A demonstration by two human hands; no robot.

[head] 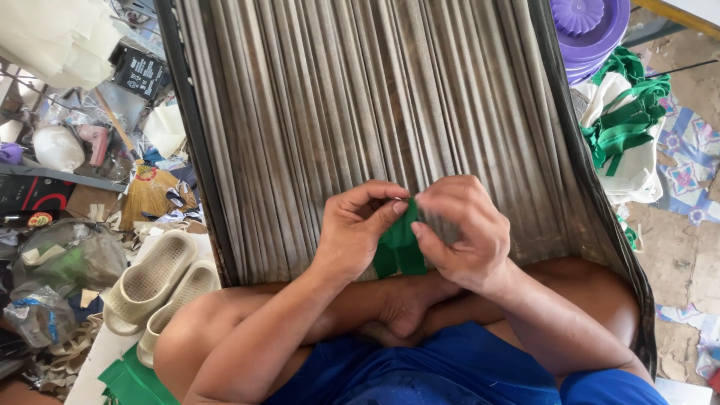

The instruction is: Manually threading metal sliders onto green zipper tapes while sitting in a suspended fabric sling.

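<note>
Green fabric strip point(399, 244) pinched by both hands, left hand point(358, 229) and right hand point(459, 232); purple basins point(592, 34) stacked nearby.

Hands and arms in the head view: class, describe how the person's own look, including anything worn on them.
Both arms are bare from the bottom edge of the picture to the fingertips: no sleeves or gloves show. The left hand and right hand show no rings, and no watch or band shows at either wrist. Fingernails are short and unpainted. The only clothing in sight is blue shorts.
</note>
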